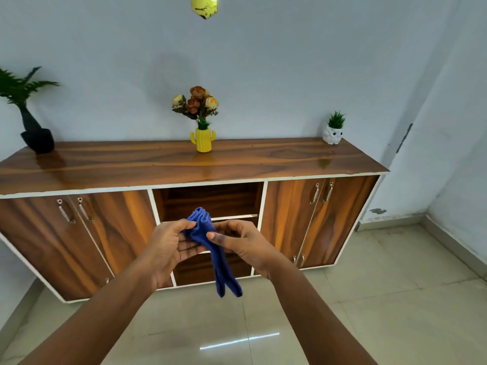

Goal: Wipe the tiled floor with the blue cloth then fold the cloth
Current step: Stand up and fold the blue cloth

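Both hands pinch blue cloth (208,241) before sideboard (184,164).

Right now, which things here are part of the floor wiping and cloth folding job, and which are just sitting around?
Part of the job:
blue cloth, bunched and hanging, held by the left hand and right hand
tiled floor

Just sitting around:
wooden cabinet
yellow cactus vase
owl planter
black vase
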